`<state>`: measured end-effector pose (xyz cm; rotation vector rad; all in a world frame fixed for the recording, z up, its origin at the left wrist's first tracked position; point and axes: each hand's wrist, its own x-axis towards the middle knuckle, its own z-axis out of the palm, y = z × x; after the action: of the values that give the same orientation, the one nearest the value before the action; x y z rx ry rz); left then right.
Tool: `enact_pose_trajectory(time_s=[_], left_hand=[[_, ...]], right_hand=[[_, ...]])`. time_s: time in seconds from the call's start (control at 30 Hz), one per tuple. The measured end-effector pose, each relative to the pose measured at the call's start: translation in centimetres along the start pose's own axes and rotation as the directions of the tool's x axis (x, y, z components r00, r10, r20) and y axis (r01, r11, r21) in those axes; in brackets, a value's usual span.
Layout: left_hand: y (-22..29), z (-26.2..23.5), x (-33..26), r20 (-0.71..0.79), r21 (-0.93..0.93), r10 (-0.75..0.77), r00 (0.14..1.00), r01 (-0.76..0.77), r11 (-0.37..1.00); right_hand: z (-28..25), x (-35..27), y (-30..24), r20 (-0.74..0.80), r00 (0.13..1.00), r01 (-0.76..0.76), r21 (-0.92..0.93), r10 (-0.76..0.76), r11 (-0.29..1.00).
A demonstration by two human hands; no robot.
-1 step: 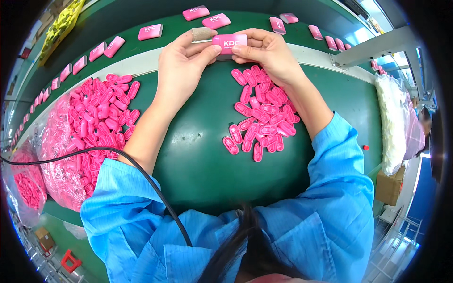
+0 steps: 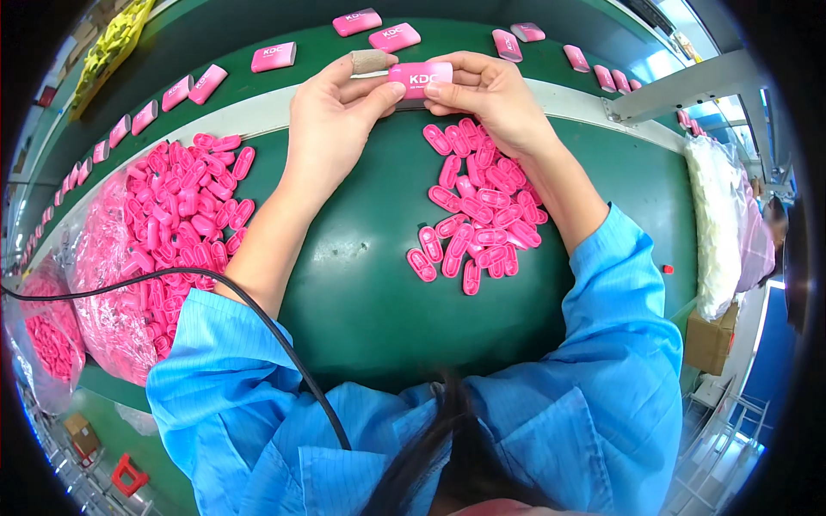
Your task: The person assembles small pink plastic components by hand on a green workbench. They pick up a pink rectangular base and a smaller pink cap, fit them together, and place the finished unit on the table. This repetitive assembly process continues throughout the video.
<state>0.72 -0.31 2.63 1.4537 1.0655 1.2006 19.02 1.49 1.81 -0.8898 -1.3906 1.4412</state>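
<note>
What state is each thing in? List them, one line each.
Pink case: closed, held above the green table by both hands.
Left hand: gripping the case's left end; a bandage wraps one fingertip.
Right hand: gripping the case's right end.
Small pink parts: loose pile, lying flat under the right wrist.
Bagged pink parts: spilling from an open clear bag at left.
Finished pink cases: closed, lying spaced along the green belt.

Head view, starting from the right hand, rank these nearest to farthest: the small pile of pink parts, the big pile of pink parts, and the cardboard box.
From the right hand:
1. Small pile of pink parts, just below it on the green table.
2. Big pile of pink parts, across to the left.
3. Cardboard box, far down at the right edge.
</note>
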Motion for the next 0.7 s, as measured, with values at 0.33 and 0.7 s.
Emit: enact_pose_trajectory(time_s=[0.33,0.7], left_hand=[[-0.9,0.2,0.1,0.000,-0.074,0.013,1.000,-0.013,0.997],[0.2,1.1,-0.9,0.072,0.704,0.269,0.961,-0.240,0.669]], right_hand=[[0.4,-0.2,-0.5,-0.011,0.993,0.114,-0.094,-0.115,0.989],[0.1,0.1,-0.4,-0.024,0.975,0.192,-0.416,-0.221,0.889]])
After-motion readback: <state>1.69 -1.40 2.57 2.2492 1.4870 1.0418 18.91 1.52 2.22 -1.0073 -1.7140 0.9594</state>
